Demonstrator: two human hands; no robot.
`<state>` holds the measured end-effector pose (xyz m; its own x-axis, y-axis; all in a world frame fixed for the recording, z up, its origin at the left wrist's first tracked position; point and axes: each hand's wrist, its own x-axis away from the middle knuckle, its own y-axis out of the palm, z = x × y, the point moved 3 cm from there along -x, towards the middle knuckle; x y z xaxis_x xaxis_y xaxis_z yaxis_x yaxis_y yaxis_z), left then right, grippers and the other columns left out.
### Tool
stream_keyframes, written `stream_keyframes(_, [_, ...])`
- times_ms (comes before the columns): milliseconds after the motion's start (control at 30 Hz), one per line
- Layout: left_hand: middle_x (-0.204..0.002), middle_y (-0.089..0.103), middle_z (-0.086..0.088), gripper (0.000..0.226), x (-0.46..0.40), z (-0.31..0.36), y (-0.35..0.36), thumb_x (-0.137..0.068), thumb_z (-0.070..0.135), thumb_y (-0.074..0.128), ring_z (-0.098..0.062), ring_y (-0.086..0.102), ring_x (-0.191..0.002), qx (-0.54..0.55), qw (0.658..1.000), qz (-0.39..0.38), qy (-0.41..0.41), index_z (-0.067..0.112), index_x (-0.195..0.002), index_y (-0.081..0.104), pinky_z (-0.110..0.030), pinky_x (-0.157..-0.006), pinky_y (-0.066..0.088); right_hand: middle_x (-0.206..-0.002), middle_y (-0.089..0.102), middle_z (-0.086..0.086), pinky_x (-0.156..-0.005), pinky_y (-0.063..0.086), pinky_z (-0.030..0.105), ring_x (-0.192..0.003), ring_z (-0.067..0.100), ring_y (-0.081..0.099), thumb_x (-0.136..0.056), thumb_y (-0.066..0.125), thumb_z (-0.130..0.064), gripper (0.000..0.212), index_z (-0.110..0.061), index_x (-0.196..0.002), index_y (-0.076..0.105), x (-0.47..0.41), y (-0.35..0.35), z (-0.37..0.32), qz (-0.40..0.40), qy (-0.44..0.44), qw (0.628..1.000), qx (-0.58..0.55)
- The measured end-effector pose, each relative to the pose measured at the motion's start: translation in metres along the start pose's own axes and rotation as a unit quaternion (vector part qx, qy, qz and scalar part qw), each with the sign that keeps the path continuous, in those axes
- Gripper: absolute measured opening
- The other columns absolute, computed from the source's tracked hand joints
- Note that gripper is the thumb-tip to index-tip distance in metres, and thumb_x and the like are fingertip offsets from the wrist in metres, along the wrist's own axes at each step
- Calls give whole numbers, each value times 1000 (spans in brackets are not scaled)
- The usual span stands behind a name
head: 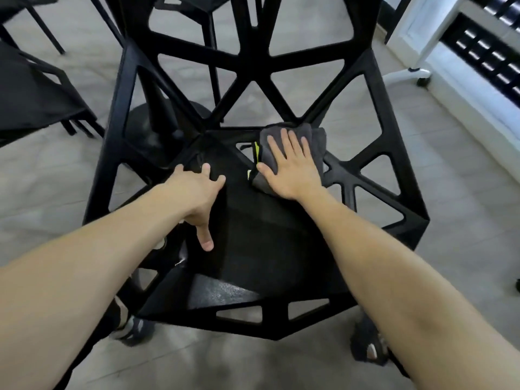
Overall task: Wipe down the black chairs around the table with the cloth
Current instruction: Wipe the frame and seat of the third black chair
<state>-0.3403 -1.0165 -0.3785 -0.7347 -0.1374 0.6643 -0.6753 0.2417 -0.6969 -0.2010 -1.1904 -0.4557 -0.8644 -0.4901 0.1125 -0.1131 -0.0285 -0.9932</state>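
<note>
A black chair (253, 266) with an open, triangle-patterned frame fills the middle of the view, its backrest away from me. A folded grey cloth (316, 139) with a yellow-green edge lies at the back right of the seat. My right hand (292, 167) lies flat on the cloth with straight, spread fingers and presses it onto the seat. My left hand (197, 192) rests on the left side of the seat, fingers spread, thumb pointing toward me. It holds nothing.
More black chairs stand at the left (33, 91) and beyond the backrest (194, 4). A round black table base (157, 128) shows through the frame. A white wheeled stand (413, 71) is at the upper right. My feet (132, 327) are under the chair on grey floor.
</note>
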Motion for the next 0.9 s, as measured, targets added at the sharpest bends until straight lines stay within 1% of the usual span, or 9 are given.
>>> stream_keyframes(133, [-178, -5, -22, 180, 2, -6, 5, -34, 96, 82, -37, 31, -160, 7, 999, 29, 17, 25, -171, -9, -56, -133, 14, -178, 2, 11, -132, 2, 52, -165, 26, -3, -108, 21, -59, 72, -23, -171, 16, 79, 3, -40, -16, -105, 992, -69])
stream_keyframes(233, [-178, -6, -22, 179, 2, -6, 4, -36, 94, 84, -40, 24, -162, 16, 999, 28, 10, 25, -172, -10, -57, -133, 12, -178, -1, -1, -134, -2, 41, -165, 15, -6, -109, 19, -63, 68, -35, -170, 12, 176, -3, -54, -72, -212, 971, -81])
stream_keyframes(300, [-178, -11, -21, 178, 1, -6, 5, -38, 93, 84, -41, 21, -163, 21, 999, 22, 13, 25, -171, -13, -57, -134, 8, -178, 0, -7, -133, -3, 38, -164, 10, -7, -107, 21, -68, 68, -42, -169, 12, 182, -6, -37, -81, -243, 964, -75])
stream_keyframes(433, [-178, -19, -16, 174, 0, -10, 9, -43, 92, 84, -38, 18, -165, 41, 999, 7, 21, 28, -171, -16, -56, -135, 1, -179, -2, -1, -133, -3, 45, -165, 19, -6, -101, 10, -73, 79, -35, -170, 11, 75, 1, -1, -24, -100, 994, -25])
stream_keyframes(567, [-178, -15, -19, 178, -2, -6, 5, -40, 93, 84, -39, 28, -161, 16, 1000, 8, 7, 27, -171, -16, -56, -134, 7, -178, -3, 13, -132, -5, 49, -165, 28, -7, -106, 15, -64, 77, -23, -171, 8, -5, 4, -18, 4, 18, 1000, -22])
stream_keyframes(633, [-178, -14, -21, 180, -1, -2, 3, -38, 93, 85, -40, 32, -160, 13, 1000, 4, 1, 25, -171, -16, -57, -134, 9, -178, -7, 12, -132, -7, 48, -165, 27, -10, -109, 21, -59, 73, -23, -171, 6, 14, 4, -26, -15, -14, 999, -39])
stream_keyframes(733, [-177, -12, -22, 181, 1, -2, 1, -37, 90, 88, -39, 30, -160, 13, 1000, 4, -7, 23, -171, -15, -58, -133, 13, -179, -2, 4, -133, -5, 43, -165, 21, -5, -110, 22, -58, 69, -27, -171, 12, 112, -3, -13, -33, -80, 995, -50])
stream_keyframes(833, [-177, -3, -21, 181, -2, 2, -1, -36, 90, 89, -39, 8, -165, -13, 999, 29, -2, 23, -171, -12, -60, -132, 16, -177, -5, -9, -133, -3, 38, -163, 9, -11, -110, 15, -60, 66, -35, -170, 10, 201, -10, 12, -58, -99, 993, -36])
stream_keyframes(900, [-178, -11, -16, 177, -4, 10, -2, -41, 79, 95, -37, -8, -166, -1, 999, 20, 35, 35, -170, -17, -59, -132, 19, -177, -1, -8, -133, 0, 39, -164, 10, -8, -110, 13, -60, 66, -35, -170, 13, 196, -13, 22, -37, -82, 996, -17])
